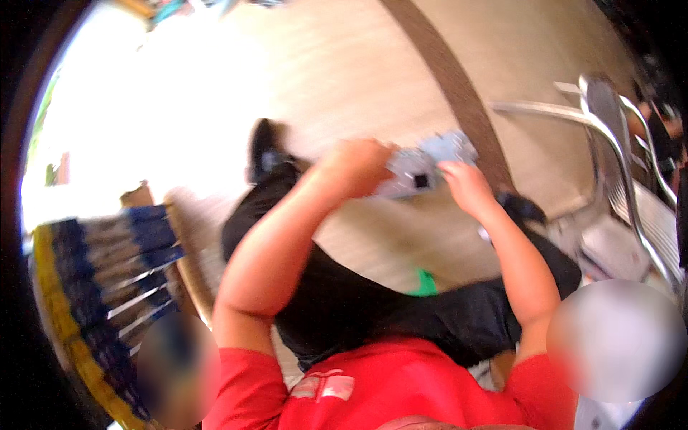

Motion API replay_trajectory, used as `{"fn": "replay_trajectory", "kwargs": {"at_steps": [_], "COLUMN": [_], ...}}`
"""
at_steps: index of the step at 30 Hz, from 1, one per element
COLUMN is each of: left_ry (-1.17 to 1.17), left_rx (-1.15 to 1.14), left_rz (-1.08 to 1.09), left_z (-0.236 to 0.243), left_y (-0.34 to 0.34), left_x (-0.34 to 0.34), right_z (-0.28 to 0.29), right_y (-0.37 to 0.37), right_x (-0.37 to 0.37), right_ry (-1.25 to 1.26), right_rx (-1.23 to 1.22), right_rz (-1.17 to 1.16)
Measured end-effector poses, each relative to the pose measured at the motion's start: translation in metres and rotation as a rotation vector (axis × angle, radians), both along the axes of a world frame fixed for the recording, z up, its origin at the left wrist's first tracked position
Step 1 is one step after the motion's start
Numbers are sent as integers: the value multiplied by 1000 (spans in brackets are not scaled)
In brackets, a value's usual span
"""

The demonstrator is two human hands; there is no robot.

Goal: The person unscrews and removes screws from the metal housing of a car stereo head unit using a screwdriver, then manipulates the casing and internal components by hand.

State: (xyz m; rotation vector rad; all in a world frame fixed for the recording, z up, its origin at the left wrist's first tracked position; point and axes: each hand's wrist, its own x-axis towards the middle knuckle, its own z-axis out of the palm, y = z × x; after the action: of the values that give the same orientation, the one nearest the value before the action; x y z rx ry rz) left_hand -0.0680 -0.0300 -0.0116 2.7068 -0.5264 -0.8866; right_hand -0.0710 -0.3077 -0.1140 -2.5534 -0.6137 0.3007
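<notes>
The left hand (358,166) and right hand (467,188) seem to pinch a blurry grey-blue package (403,185) above the floor (369,240); handling looks in progress; the next move calls for steady fingers.

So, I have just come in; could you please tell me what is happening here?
A person in a red shirt has both hands on a grey thing with a dark square on it, held out over the floor. The left hand grips its left end; the right hand has its fingertips at the right end, but blur hides how firmly. A green thing shows between the legs, and a chair stands at the right.
</notes>
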Motion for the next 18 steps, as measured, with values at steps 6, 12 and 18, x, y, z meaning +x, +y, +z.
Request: {"fn": "replay_trajectory", "kwargs": {"at_steps": [6, 12, 18], "left_ry": [-98, -121, -80], "left_rx": [-23, -58, -37], "left_rz": [-39, -7, 2], "left_z": [1, -13, -9], "left_y": [-5, 1, -4], "left_x": [-7, -16, -10], "right_z": [5, 11, 5], "right_y": [2, 10, -1], "right_x": [-3, -4, 4], "right_ry": [73, 108, 46], "right_rx": [80, 77, 73], "right_rz": [17, -145, -45]}}
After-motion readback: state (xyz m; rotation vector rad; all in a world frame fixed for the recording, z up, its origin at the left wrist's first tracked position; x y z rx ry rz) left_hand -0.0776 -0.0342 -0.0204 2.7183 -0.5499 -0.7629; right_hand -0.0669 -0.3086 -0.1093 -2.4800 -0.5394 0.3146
